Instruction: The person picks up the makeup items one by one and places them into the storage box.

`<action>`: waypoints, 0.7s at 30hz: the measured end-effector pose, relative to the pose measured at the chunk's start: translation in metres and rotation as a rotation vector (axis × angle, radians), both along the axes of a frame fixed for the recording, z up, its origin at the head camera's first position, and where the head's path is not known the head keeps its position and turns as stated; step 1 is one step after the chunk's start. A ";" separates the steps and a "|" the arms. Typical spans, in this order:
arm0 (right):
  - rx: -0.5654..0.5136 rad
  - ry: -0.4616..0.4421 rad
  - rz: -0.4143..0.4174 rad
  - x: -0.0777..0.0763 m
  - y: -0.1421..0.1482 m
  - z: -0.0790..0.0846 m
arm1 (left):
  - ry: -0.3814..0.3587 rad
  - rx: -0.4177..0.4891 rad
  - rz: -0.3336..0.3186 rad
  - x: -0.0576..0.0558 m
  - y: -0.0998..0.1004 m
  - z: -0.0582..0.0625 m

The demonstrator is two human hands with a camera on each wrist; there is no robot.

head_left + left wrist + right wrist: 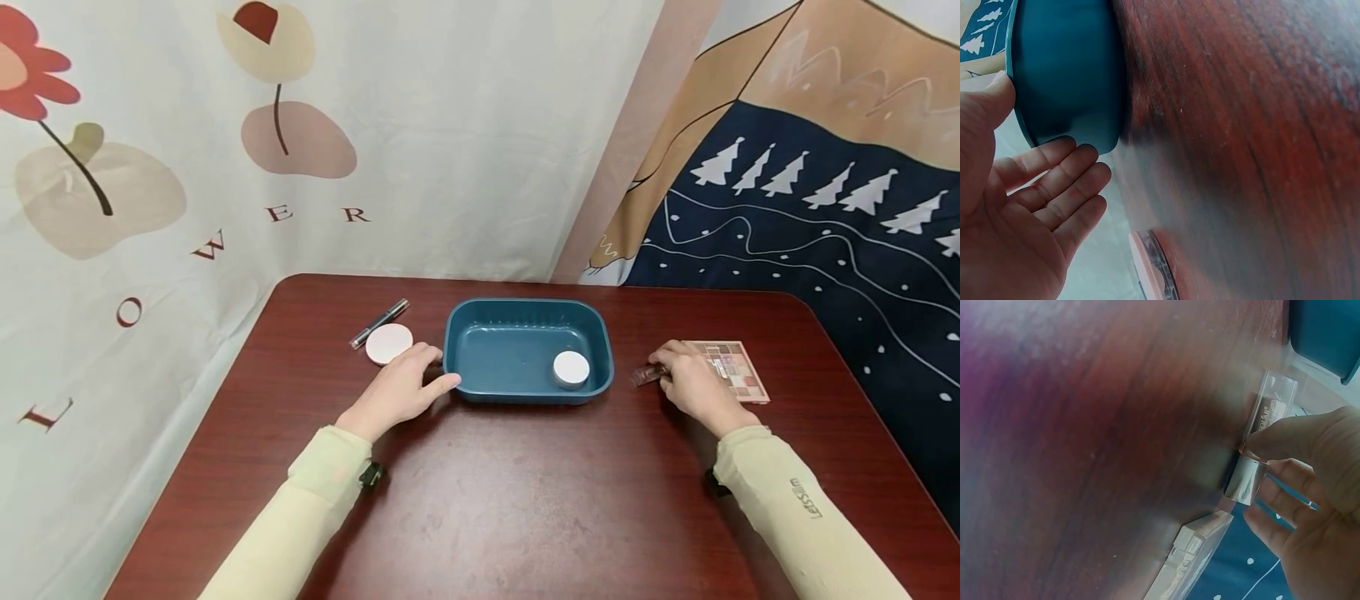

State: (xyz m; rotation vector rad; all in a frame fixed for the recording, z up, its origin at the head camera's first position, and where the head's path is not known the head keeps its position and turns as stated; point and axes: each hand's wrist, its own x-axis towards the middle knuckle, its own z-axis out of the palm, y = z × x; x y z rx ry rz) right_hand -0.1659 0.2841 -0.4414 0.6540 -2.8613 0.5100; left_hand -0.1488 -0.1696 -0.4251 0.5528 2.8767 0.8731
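A blue rectangular basin [528,393] stands near the back middle of the table, with a round white-lidded jar [572,368] inside at its right. My left hand [405,385] is at the basin's left end, fingers loosely bent and thumb at the rim; the left wrist view has the fingertips by the end wall [1085,81]. To the right of the basin, my right hand [693,383] pinches a lip gloss tube [1266,419] between thumb and fingers. This tube is clear at one end and silver at the other, low over the table. Beside that hand lies an eyeshadow palette [742,371], partly hidden by it.
A round pale-pink compact [388,342] lies left of the basin, just beyond my left hand. Behind it is a slim dark pen-like tube [380,322]. The dark red wooden table [525,500] meets printed curtains at its back and sides.
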 end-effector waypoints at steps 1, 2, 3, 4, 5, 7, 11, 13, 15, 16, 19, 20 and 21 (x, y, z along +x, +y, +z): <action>0.002 0.004 0.002 0.000 0.000 0.000 | -0.001 -0.002 -0.001 0.000 0.000 0.000; 0.004 0.007 0.003 -0.001 0.000 0.000 | -0.001 -0.003 -0.001 0.000 0.000 0.000; 0.006 0.009 0.003 -0.001 0.000 0.000 | -0.002 -0.002 -0.002 0.000 0.000 0.000; 0.008 0.011 0.002 0.000 0.000 0.000 | -0.001 -0.001 -0.003 0.000 0.000 0.001; 0.011 0.012 0.001 0.000 0.000 0.000 | 0.001 -0.001 -0.003 0.000 0.000 0.001; 0.017 0.013 -0.004 0.000 0.000 0.000 | 0.003 0.000 -0.004 0.000 0.001 0.002; 0.030 0.010 -0.013 0.000 0.001 0.000 | 0.007 -0.001 -0.005 0.000 0.001 0.003; 0.033 0.009 -0.015 0.001 0.001 0.000 | 0.004 -0.003 -0.004 0.000 0.001 0.003; 0.030 0.010 -0.018 0.001 0.000 0.000 | -0.001 -0.004 -0.003 0.001 0.001 0.003; 0.027 0.012 -0.019 0.001 0.000 0.000 | -0.004 -0.004 -0.003 0.001 0.001 0.003; 0.018 0.013 -0.019 0.002 -0.001 0.002 | -0.013 -0.003 0.000 0.001 0.001 0.003; 0.014 0.010 -0.020 0.002 -0.002 0.002 | -0.015 -0.002 0.002 0.001 0.001 0.003; 0.012 0.008 -0.022 0.002 -0.002 0.003 | -0.016 0.000 0.003 0.001 0.001 0.003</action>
